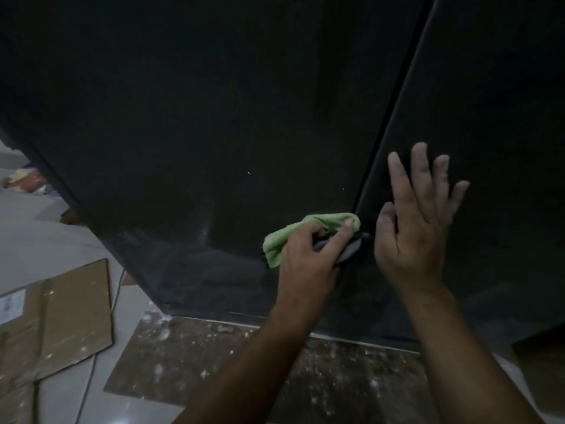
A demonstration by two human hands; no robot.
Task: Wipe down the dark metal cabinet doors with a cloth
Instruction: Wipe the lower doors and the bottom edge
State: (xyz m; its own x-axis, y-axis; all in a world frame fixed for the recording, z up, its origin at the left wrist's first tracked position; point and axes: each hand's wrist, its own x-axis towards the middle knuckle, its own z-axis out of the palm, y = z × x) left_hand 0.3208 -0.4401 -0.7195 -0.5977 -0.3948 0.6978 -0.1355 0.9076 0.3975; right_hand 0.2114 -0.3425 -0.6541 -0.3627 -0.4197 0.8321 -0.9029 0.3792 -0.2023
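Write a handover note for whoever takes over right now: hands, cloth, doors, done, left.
Left hand: grips the green cloth and presses it low on the left door, right beside the seam between the doors.
Right hand: open and spread, on or just off the right door; contact unclear.
Done: hard to judge in this light; pale streaks show low on the left door.
Left: probably those streaks, plus the right door, which the cloth is not on.
Floor: spattered cardboard underfoot.
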